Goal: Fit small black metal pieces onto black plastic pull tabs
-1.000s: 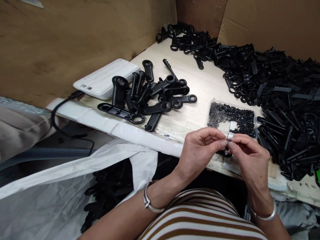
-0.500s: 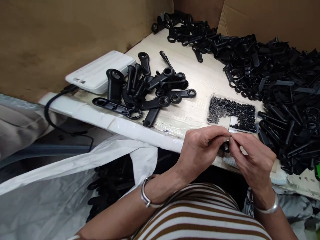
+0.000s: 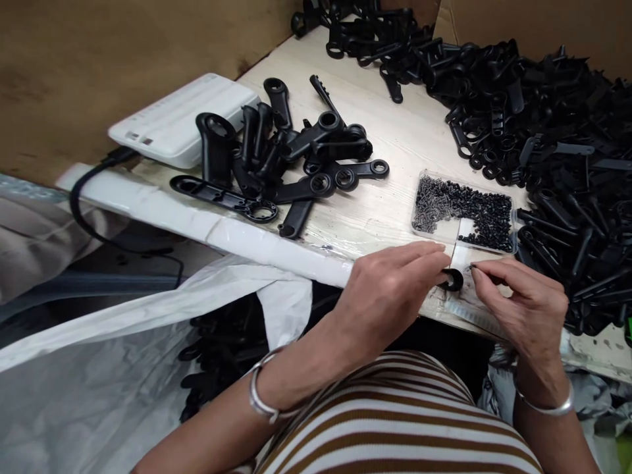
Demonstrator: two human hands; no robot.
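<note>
My left hand (image 3: 390, 289) is closed round a black plastic arm with a ringed end (image 3: 452, 280) at the table's front edge; only the ring shows past the fingertips. Just to its right, my right hand (image 3: 523, 296) pinches a tiny black piece (image 3: 473, 266) between thumb and forefinger. Behind both hands lies a clear plastic box (image 3: 447, 232), with small silver springs or screws (image 3: 434, 204) on its left and small black pieces (image 3: 488, 217) on its right. Their exact kind is too small to tell.
Loose black plastic arms (image 3: 306, 145) lie left of the box beside a white device (image 3: 187, 122) with a black cable (image 3: 79, 204). A large heap of black parts (image 3: 557, 131) covers the right and back. Cardboard walls (image 3: 123, 66) stand behind; a white bag (image 3: 123, 395) hangs below the edge.
My hands have moved apart from fingertip contact. The left has come down over the ringed black arm, and the right has shifted rightward with the tiny black piece. The camera view has tilted slightly.
</note>
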